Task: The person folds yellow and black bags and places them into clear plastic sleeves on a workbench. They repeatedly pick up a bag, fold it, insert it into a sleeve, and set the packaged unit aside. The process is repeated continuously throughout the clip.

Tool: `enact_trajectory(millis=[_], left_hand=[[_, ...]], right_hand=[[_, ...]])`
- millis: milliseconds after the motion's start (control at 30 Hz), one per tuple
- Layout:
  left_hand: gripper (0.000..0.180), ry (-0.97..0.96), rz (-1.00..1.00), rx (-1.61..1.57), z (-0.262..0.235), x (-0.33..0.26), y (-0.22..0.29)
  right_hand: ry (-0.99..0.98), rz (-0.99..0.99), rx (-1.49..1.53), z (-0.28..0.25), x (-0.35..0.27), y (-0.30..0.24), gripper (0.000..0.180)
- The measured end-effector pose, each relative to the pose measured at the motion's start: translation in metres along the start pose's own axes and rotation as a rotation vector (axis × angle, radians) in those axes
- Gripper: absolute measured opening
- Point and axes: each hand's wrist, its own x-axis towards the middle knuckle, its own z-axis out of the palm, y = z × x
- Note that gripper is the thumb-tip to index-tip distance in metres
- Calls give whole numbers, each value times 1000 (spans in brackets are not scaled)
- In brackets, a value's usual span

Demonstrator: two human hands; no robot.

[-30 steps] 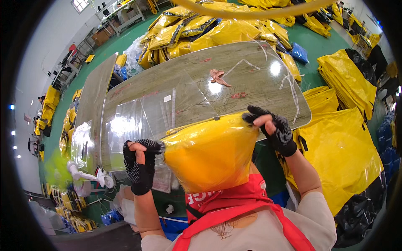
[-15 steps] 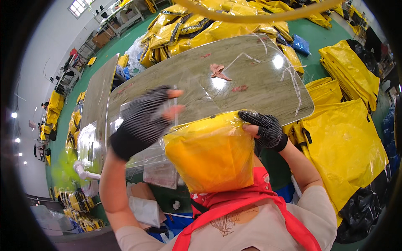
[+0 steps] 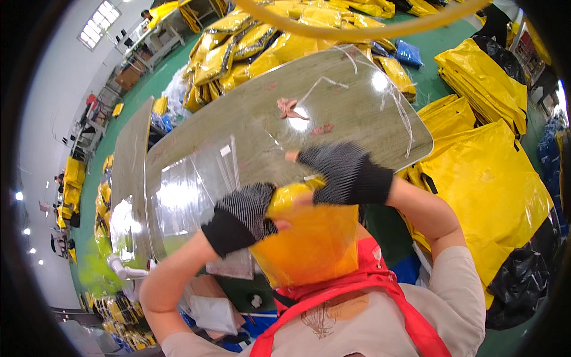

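Note:
A folded yellow fabric bundle in a clear plastic bag [image 3: 309, 244] is upright against my red apron [image 3: 372, 262], at the table's near edge. My left hand [image 3: 245, 214], in a black-and-grey knit glove with bare fingertips, grips its upper left side, the thumb on the front. My right hand [image 3: 345, 175], gloved the same way, is over the bundle's top edge. One finger points left and the thumb is lower, near the yellow fold. Motion blurs this hand, so its hold on the plastic is unclear.
The wood-look table [image 3: 238, 113] bears clear plastic bags [image 3: 184, 190], a brownish-pink scrap [image 3: 288, 108] and loose string. Yellow packed bundles [image 3: 262, 41] are heaped behind it. Large yellow sheets [image 3: 488, 184] are stacked at the right beside black plastic [image 3: 523, 285]. A yellow hose-like band [image 3: 357, 30] crosses the top.
My left hand has come down from over the table onto the bundle's left side. My right hand has moved left from the top right corner across the top edge.

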Motion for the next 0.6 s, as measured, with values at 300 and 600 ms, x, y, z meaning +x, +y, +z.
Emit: enact_trajectory(millis=[300,600], left_hand=[[67,-318,-373,-577,-13,22,-18],[53,1218,-181,-1186,-178,116,-184]], right_hand=[[6,124,76,-5,-83,50,60],[358,1353,-1111,-28,-382,215,48]])
